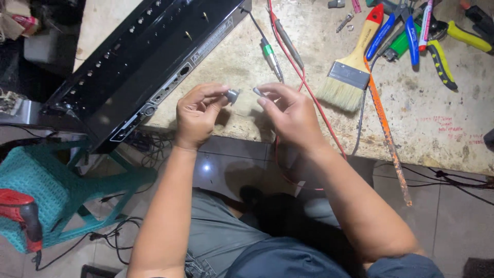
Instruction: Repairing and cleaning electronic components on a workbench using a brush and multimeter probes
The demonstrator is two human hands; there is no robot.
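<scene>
My left hand (197,114) pinches a small grey metal knob-like part (232,95) between thumb and fingers, just above the workbench's front edge. My right hand (289,114) holds a small grey metal piece (258,92) at its fingertips, a short gap from the part in my left hand. Both hands hover over the worn beige workbench (437,128). A long black electronic unit (149,62) with a row of knobs lies diagonally on the bench to the left of my hands.
A wide paintbrush (350,67), red cables (296,62), a green-banded plug (270,55), blue-handled and yellow-handled pliers (442,56) and a rusty orange blade (388,139) lie on the bench. A teal stool (46,190) with a red tool (23,213) stands lower left.
</scene>
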